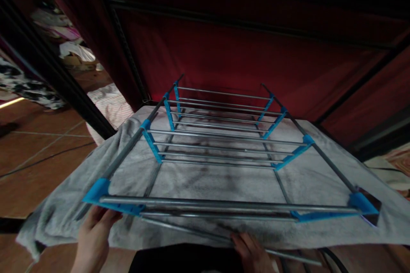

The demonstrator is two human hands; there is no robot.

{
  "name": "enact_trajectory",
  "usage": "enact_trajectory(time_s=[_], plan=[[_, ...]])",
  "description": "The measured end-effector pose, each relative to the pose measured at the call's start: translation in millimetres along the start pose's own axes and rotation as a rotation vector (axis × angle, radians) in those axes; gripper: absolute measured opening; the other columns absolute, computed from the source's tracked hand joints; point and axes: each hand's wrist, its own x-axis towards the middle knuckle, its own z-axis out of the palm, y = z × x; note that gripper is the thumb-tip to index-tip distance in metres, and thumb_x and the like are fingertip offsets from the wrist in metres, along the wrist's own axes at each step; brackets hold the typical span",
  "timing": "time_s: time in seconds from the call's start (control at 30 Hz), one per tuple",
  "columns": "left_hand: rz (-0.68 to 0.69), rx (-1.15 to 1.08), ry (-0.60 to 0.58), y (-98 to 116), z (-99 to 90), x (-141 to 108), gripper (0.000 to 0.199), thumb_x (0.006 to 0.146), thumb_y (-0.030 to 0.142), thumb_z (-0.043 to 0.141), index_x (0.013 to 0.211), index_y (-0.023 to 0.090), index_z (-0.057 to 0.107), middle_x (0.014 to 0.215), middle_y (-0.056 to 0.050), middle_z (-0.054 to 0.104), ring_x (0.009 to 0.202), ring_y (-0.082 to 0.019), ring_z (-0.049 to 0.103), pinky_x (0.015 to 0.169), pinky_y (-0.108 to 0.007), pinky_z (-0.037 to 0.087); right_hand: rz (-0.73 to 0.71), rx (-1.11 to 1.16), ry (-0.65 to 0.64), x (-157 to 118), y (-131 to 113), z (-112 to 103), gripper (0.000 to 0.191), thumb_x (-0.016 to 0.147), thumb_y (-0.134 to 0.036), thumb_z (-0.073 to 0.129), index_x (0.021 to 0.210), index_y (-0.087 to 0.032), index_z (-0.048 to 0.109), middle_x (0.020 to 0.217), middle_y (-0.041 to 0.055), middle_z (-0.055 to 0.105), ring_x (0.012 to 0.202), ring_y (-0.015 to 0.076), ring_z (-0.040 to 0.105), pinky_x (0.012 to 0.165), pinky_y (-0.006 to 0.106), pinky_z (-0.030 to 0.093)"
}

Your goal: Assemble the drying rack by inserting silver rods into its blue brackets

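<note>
A rack of grey metal tubes with blue plastic brackets lies on a grey blanket (208, 187). My left hand (96, 232) is closed on the near-left blue bracket (100, 190) from below, its fingertips partly hidden under it. My right hand (251, 251) grips a thin metal rod (188, 228) around its middle. The rod slants: its left end meets the inner end of that bracket, while its right end sticks out free near the blanket's front edge. Longer tubes (224, 205) span between the near-left bracket and the near-right bracket (363, 204).
Behind the rack hangs dark red fabric (250, 59) on a dark metal frame (120, 34). A striped cloth (109, 108) and a tiled floor (48, 149) with a cable lie at the left. Piled clothes (54, 25) stand farther back. A small dark flat object (371, 209) lies by the near-right bracket.
</note>
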Motion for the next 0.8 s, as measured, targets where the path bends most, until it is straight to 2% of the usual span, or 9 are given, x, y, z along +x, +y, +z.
enact_trajectory(time_s=[0.1, 0.2, 0.33, 0.4, 0.47, 0.57, 0.67, 0.8], plan=[[-0.053, -0.015, -0.078, -6, -0.3, -11, 0.041, 0.054, 0.049, 0.078, 0.080, 0.020, 0.065, 0.073, 0.001, 0.068, 0.070, -0.020, 0.062, 0.065, -0.031, 0.053, -0.030, 0.045, -0.036, 10, 13, -14, 0.060, 0.085, 0.003, 0.041, 0.137, -0.020, 0.059, 0.107, 0.0056, 0.074, 0.091, 0.0164, 0.072, 0.086, 0.025, 0.058], [-0.052, 0.051, -0.135, -10, 1.6, -22, 0.043, 0.056, 0.055, 0.076, 0.078, 0.020, 0.063, 0.071, 0.000, 0.066, 0.069, -0.020, 0.062, 0.067, -0.033, 0.052, -0.033, 0.054, -0.027, 23, 14, -21, 0.061, 0.085, 0.003, 0.040, 0.138, -0.021, 0.060, 0.109, 0.0056, 0.074, 0.097, 0.0176, 0.071, 0.092, 0.029, 0.056], [-0.016, 0.083, -0.028, -21, -0.8, -44, 0.047, 0.063, 0.059, 0.073, 0.087, 0.021, 0.060, 0.078, 0.000, 0.064, 0.072, -0.021, 0.063, 0.070, -0.034, 0.053, -0.012, 0.013, 0.038, 32, 6, -19, 0.054, 0.090, 0.000, 0.038, 0.131, -0.024, 0.064, 0.106, 0.0041, 0.075, 0.096, 0.0184, 0.072, 0.093, 0.032, 0.056], [0.060, 0.151, -0.010, -29, -5.0, -59, 0.043, 0.072, 0.058, 0.069, 0.091, 0.021, 0.060, 0.082, -0.001, 0.065, 0.075, -0.022, 0.065, 0.072, -0.035, 0.054, 0.026, -0.006, 0.057, 35, 6, -17, 0.051, 0.093, -0.002, 0.038, 0.130, -0.025, 0.065, 0.108, 0.0045, 0.075, 0.098, 0.0190, 0.072, 0.093, 0.033, 0.056], [0.222, 0.272, -0.085, -37, -7.6, -75, 0.033, 0.081, 0.053, 0.065, 0.092, 0.022, 0.062, 0.084, -0.003, 0.068, 0.079, -0.023, 0.067, 0.075, -0.035, 0.055, 0.063, -0.012, 0.045, 38, 9, -15, 0.049, 0.095, -0.004, 0.039, 0.130, -0.025, 0.066, 0.112, 0.0055, 0.075, 0.102, 0.0197, 0.071, 0.094, 0.034, 0.055], [0.635, 0.438, -0.280, -45, 0.4, -90, 0.020, 0.091, 0.041, 0.059, 0.100, 0.025, 0.066, 0.095, -0.004, 0.074, 0.090, -0.023, 0.071, 0.083, -0.035, 0.056, 0.115, -0.022, 0.025, 48, 15, -13, 0.044, 0.096, -0.007, 0.042, 0.125, -0.025, 0.070, 0.109, 0.0070, 0.074, 0.101, 0.0216, 0.070, 0.092, 0.035, 0.056], [1.007, 0.573, -0.391, -47, 27.4, -87, 0.029, 0.096, 0.032, 0.054, 0.122, 0.026, 0.065, 0.114, -0.008, 0.075, 0.108, -0.026, 0.070, 0.097, -0.038, 0.053, 0.184, -0.026, -0.002, 65, 16, -16, 0.040, 0.095, -0.008, 0.044, 0.119, -0.026, 0.072, 0.104, 0.0078, 0.074, 0.099, 0.0235, 0.069, 0.091, 0.038, 0.056], [1.271, 0.677, -0.510, -40, 79.0, -65, 0.047, 0.097, 0.032, 0.052, 0.143, 0.022, 0.053, 0.135, -0.014, 0.066, 0.124, -0.030, 0.062, 0.103, -0.044, 0.048, 0.216, 0.079, -0.083, 94, 15, -24, 0.041, 0.097, -0.010, 0.047, 0.129, -0.025, 0.068, 0.112, 0.0075, 0.072, 0.105, 0.0228, 0.065, 0.096, 0.037, 0.053]])
